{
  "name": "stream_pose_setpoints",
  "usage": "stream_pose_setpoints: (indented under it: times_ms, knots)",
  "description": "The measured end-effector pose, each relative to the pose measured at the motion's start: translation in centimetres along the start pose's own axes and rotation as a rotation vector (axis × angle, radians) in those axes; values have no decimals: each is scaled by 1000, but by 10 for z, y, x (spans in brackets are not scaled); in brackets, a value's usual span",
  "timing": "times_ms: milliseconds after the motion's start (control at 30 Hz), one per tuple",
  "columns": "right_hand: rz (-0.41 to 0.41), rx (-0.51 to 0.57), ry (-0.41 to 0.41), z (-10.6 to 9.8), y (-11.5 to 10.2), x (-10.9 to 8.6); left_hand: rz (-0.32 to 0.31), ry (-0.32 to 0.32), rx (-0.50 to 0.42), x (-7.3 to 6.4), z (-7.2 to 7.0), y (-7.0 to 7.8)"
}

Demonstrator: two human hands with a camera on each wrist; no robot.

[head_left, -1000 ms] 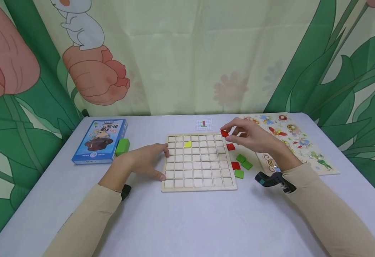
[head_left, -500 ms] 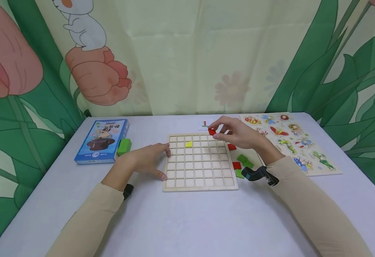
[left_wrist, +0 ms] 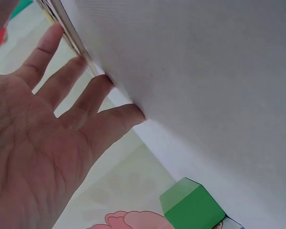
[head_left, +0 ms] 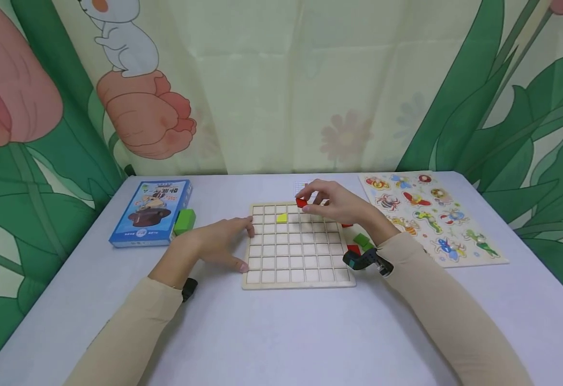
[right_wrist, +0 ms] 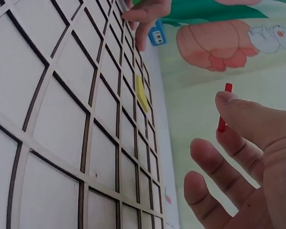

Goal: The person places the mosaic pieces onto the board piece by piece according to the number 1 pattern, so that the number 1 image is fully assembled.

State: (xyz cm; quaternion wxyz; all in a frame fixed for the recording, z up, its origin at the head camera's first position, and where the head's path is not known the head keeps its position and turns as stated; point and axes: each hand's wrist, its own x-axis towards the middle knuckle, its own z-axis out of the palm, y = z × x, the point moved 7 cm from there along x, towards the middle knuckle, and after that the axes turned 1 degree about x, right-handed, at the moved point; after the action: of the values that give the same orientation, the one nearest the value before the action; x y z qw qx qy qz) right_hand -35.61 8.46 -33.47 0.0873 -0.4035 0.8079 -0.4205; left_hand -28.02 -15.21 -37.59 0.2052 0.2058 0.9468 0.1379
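My right hand (head_left: 334, 202) pinches a red square tile (head_left: 301, 203) between thumb and finger, above the far edge of the wooden grid board (head_left: 297, 284). In the right wrist view the red tile (right_wrist: 224, 108) shows edge-on, apart from the board. A yellow tile (head_left: 281, 218) lies in one cell of the second row from the back. My left hand (head_left: 216, 244) touches the board's left edge with thumb and fingers spread. The left wrist view shows the fingers of this left hand (left_wrist: 43, 129) extended along that edge.
A blue box (head_left: 150, 213) and a green block (head_left: 184, 221) stand at the left. Red tiles (head_left: 354, 249) and green tiles (head_left: 361, 239) lie right of the board, partly hidden by the right arm. An insect picture board (head_left: 426, 216) lies at the right. A pattern card (head_left: 301, 185) sits behind the grid, mostly covered.
My right hand has carried the red tile leftward, from the board's far right corner to above the middle of its far edge. The left hand keeps its place at the board.
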Motion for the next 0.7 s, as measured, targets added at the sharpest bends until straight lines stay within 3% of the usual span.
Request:
stream_pose_setpoints:
  times_ms: [300,533,700]
  knots:
    - [53,67,6,8,10,7,-6,2,-5,-1,0,2]
    - [118,180,14,15,22,10,-3,3,-17,-3,-1,5]
    - [141,182,19,18,25,12,2,5,-1,-3,-2,5]
